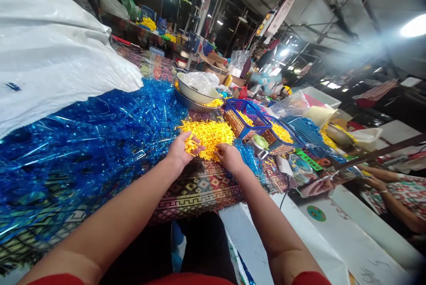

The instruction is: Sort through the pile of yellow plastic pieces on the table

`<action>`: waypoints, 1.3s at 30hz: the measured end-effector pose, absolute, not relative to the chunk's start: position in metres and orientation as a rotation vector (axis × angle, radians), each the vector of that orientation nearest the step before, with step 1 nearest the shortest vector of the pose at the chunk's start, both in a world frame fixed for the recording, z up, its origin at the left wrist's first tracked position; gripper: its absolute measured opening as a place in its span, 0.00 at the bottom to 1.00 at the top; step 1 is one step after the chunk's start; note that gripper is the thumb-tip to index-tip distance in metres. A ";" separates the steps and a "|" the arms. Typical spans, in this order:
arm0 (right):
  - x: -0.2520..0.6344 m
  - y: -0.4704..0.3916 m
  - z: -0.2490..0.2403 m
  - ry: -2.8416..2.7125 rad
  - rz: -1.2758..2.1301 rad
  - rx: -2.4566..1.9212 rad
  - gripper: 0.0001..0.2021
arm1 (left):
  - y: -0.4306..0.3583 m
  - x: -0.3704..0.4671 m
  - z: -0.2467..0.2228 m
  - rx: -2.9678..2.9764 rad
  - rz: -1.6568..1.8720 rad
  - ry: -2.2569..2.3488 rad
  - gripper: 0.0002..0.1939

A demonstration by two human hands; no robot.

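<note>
A heap of small yellow plastic pieces [216,136] lies on the patterned cloth in front of me. My left hand [181,150] is turned palm up at the heap's left edge, its fingers curled around several of the same yellow pieces [191,144]. At the right edge of the heap, my right hand [229,156] is closed with its fingertips down among the pieces. What it pinches, if anything, is hidden. To the left, a wide mass of shiny blue plastic strips [109,130] spreads up to my left wrist.
Behind the heap sit stacked metal bowls [196,103]. Blue baskets [246,132] with yellow pieces stand to the right, beside a small cup with a green top [261,142]. A big white sack [60,50] lies at left. Another person's arm [396,205] shows at far right.
</note>
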State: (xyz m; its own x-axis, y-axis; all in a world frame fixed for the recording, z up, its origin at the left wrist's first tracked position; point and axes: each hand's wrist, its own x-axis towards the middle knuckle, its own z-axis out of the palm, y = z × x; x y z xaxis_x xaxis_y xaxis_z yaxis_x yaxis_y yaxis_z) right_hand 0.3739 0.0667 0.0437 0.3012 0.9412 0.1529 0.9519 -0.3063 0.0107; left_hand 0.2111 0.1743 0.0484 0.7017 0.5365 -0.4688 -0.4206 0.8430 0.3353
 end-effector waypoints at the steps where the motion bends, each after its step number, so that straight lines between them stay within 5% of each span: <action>1: 0.371 0.066 0.041 -1.821 -0.240 -2.506 0.10 | 0.175 0.211 0.048 0.264 0.549 0.590 0.07; 8: 0.368 0.072 0.035 -1.891 -0.289 -2.540 0.13 | 0.180 0.208 0.047 0.362 0.616 0.616 0.07; 18: 0.355 0.091 0.058 -1.825 -0.252 -1.934 0.12 | 0.180 0.215 0.036 0.302 0.570 0.612 0.10; 26: 0.362 0.104 0.041 -2.113 -0.419 -2.453 0.12 | 0.206 0.198 0.051 0.226 0.737 0.601 0.05; 39: 0.384 0.106 0.041 -1.864 -0.317 -2.358 0.10 | 0.194 0.203 0.049 0.295 0.672 0.619 0.05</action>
State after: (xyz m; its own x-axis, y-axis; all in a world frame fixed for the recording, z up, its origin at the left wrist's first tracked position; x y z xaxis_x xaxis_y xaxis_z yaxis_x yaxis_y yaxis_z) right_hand 0.3844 0.1059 0.0414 0.2200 0.9464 0.2365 0.9714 -0.2348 0.0357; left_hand 0.2031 0.1938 0.0486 0.6139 0.6578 -0.4363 -0.4891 0.7508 0.4439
